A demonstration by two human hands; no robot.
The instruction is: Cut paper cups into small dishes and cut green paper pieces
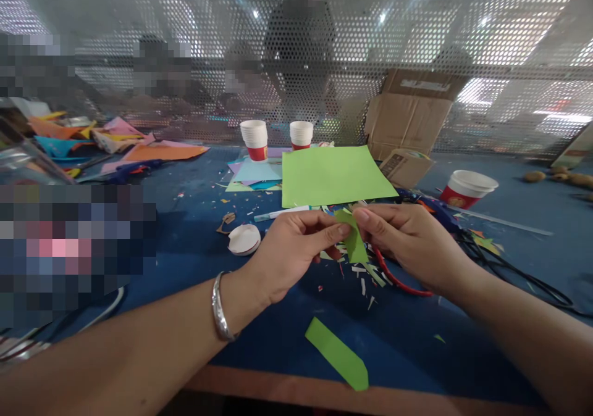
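Both hands meet over the middle of the table around a small strip of green paper (354, 243). My left hand (301, 240), with a silver bangle on its wrist, pinches the strip from the left between thumb and fingers. From the other side, my right hand (401, 237) grips its upper right edge. Below the right hand curves a red loop (403, 286), partly hidden, its kind unclear. A second green paper strip (338, 354) with a pointed end lies near the table's front edge. Behind the hands rests a large green paper sheet (333, 175).
Stacked paper cups (254, 138) stand at the back, with another red-and-white cup (467, 189) at the right. A cardboard box (407, 116) leans on the perforated screen. Paper scraps (365, 280), a white round lid-like piece (244, 239) and black cable (519, 274) lie about.
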